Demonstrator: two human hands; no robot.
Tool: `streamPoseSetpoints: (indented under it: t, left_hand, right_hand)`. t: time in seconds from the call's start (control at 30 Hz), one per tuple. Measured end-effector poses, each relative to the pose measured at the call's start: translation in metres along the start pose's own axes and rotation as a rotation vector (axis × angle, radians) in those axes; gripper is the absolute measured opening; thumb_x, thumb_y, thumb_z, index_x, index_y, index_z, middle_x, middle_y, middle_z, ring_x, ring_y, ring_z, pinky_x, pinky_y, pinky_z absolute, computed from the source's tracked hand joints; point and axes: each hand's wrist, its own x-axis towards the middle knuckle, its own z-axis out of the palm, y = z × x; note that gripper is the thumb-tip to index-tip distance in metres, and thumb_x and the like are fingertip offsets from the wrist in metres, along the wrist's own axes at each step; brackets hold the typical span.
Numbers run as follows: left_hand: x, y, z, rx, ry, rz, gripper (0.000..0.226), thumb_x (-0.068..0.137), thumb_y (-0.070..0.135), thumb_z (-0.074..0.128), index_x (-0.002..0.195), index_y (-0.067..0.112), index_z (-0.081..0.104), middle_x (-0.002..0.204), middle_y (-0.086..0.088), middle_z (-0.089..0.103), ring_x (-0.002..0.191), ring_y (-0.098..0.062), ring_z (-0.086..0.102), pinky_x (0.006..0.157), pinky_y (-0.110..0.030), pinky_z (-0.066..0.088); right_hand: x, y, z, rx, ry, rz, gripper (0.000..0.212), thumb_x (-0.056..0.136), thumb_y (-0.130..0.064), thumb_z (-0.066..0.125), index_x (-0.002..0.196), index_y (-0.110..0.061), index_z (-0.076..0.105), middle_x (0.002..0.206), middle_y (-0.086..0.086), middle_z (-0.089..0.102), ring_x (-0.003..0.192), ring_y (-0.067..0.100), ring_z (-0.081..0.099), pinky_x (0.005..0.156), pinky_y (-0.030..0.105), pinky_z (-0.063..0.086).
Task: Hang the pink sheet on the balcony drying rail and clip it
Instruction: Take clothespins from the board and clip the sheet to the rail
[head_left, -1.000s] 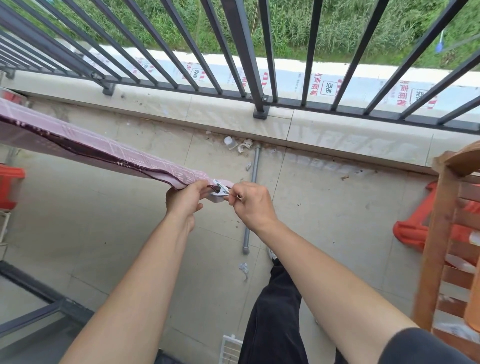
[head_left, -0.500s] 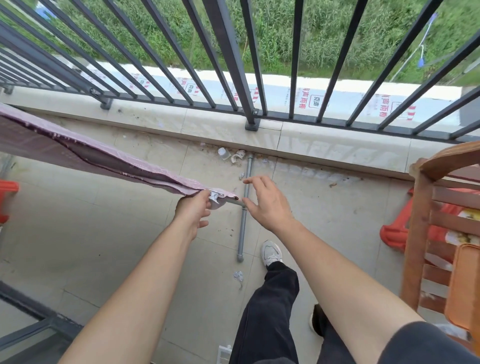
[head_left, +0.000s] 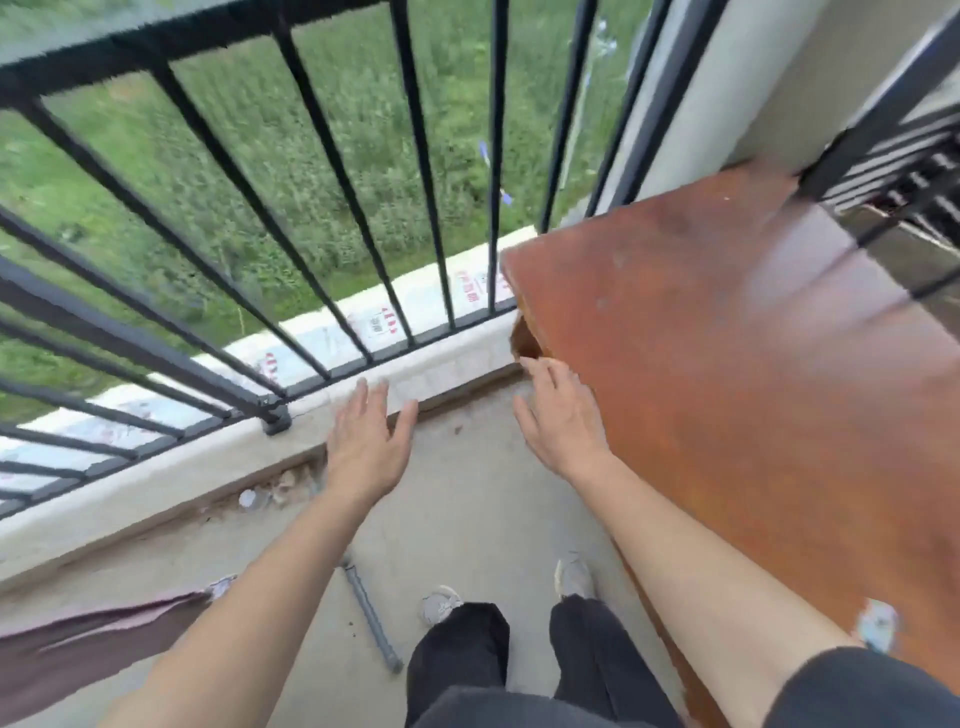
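Both hands are empty: the left hand (head_left: 368, 451) and right hand (head_left: 562, 419) hover with fingers spread wide, holding nothing. The pink sheet (head_left: 98, 631) hangs at eight o'clock, a pale clip (head_left: 222, 586) apparently at its end. That corner looks clipped; next probably comes fetching another clip from the rusty tabletop (head_left: 737, 374) at three o'clock.

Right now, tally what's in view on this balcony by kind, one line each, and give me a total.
Bare hands: 2, left hand and right hand, both open and empty
Pink sheet: 1
Grey pipe on the floor: 1
Shoes: 2
Brown wooden tabletop: 1
Black railing: 1
Total: 8
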Motion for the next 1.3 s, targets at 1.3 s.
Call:
streamPoseSetpoints:
  t: [1.3]
  left_hand:
    - [-0.109, 0.16, 0.074, 0.244, -0.243, -0.002, 0.054, 0.101, 0.048, 0.035, 0.149, 0.024, 0.032, 0.163, -0.006, 0.012, 0.147, -0.027, 0.019, 0.117, -0.04, 0.021]
  right_hand:
    - [-0.079, 0.172, -0.074, 0.086, -0.359, 0.418, 0.042, 0.082, -0.02, 0.064, 0.119, -0.012, 0.048, 0.12, 0.012, 0.051, 0.113, 0.035, 0.057, 0.089, 0.039, 0.047]
